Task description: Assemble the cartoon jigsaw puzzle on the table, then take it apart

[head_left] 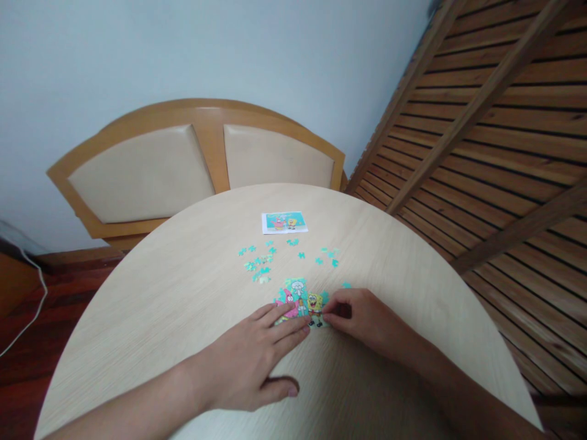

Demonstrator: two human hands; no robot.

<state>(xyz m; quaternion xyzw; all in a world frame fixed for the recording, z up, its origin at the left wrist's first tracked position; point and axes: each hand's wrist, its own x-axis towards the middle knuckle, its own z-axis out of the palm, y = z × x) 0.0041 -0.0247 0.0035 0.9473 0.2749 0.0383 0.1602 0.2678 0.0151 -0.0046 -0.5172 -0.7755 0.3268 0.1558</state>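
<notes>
A partly assembled jigsaw puzzle lies on the table, showing a pink starfish, a tall pale figure and a yellow sponge character. My left hand rests flat across its lower left part, fingers stretched and thumb apart, covering some of the picture. At the puzzle's right edge, beside the yellow character, my right hand has thumb and forefinger pinched together. Whatever sits between those fingertips is too small to make out, though a puzzle piece would be hidden there. One loose turquoise piece lies just beyond the right hand.
Loose puzzle pieces are scattered beyond the puzzle to the left, and several more pieces lie to the right. A reference picture card sits farther back on the round table. Behind stand a padded headboard-like panel and wooden slats.
</notes>
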